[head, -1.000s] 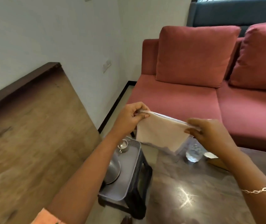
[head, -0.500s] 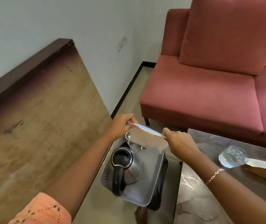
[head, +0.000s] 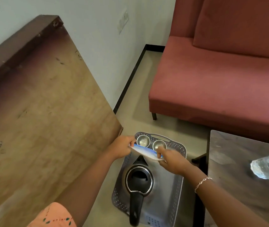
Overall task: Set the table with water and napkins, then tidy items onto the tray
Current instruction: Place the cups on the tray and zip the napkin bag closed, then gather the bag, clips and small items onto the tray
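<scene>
While left hand (head: 122, 148) and right hand (head: 171, 162) pinch napkin (head: 144, 150) ends, stretched above tray (head: 182, 149)

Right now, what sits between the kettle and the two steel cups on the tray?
In the head view, the folded napkin, pinched by the left hand and right hand, spans between the kettle and the two steel cups.

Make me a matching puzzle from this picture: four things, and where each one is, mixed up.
Things:
1 kettle
2 napkin
3 glass
4 sofa

Places:
a on the dark table
b on the floor by the wall
c pinched between left hand and right hand
d on the grey tray

Pairs: 1-d, 2-c, 3-a, 4-b
</scene>
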A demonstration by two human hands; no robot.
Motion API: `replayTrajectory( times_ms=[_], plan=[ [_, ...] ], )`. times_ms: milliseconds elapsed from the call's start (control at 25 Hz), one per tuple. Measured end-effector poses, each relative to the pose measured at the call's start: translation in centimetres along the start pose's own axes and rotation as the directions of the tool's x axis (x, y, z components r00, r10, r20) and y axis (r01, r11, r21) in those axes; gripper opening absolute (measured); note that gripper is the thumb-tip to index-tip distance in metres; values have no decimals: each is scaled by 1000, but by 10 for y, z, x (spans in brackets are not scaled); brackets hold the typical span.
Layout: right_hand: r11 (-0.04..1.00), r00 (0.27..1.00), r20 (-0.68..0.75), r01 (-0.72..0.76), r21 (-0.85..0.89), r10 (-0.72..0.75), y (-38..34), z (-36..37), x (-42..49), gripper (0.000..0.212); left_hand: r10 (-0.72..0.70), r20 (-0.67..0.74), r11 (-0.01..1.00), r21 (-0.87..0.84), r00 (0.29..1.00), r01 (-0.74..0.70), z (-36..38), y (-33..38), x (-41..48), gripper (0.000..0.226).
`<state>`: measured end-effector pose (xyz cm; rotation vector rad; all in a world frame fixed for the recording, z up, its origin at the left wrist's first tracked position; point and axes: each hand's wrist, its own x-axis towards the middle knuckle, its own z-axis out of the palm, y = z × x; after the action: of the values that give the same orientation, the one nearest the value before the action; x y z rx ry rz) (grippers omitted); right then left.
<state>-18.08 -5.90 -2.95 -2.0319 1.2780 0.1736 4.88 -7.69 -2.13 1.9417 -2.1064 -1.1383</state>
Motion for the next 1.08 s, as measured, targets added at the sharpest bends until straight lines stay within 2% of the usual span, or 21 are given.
replayTrajectory(
  times_ms=[80,160,200,280,360,480,600,800,880,960,1080],
  plan=[
    [993,997,76,-36,116,28,6,4,10,15,-18,66,1000,11,998,17,5,-6,10,19],
    [974,993,114,-52,220,27,10,5,17,20,-64,173,990,134,983,41,5,-2,18,5],
    [960,991,130,-55,275,19,10,4,20,29,-88,226,980,196,970,43,5,1,22,6],
    [928,981,196,-82,363,10,8,1,24,45,-98,285,972,233,954,31,7,11,29,22],
    [888,968,249,-129,442,16,7,1,31,47,-105,328,973,231,939,28,16,13,41,35],
    [794,949,303,-247,555,84,8,8,42,46,-134,436,957,290,890,2,33,10,56,38],
    [728,920,361,-350,590,150,7,13,45,47,-182,496,947,321,849,15,45,1,60,43],
    [699,916,352,-378,606,190,9,28,53,46,-236,512,935,352,826,49,52,-16,63,40],
    [713,924,319,-369,596,212,11,36,56,46,-203,489,944,329,848,36,56,-16,64,34],
    [694,934,275,-354,627,228,12,40,56,44,-115,363,945,328,925,-12,59,-14,62,30],
    [562,938,183,-325,760,294,17,40,45,44,26,161,962,264,987,-69,64,-12,51,33]
  ],
)
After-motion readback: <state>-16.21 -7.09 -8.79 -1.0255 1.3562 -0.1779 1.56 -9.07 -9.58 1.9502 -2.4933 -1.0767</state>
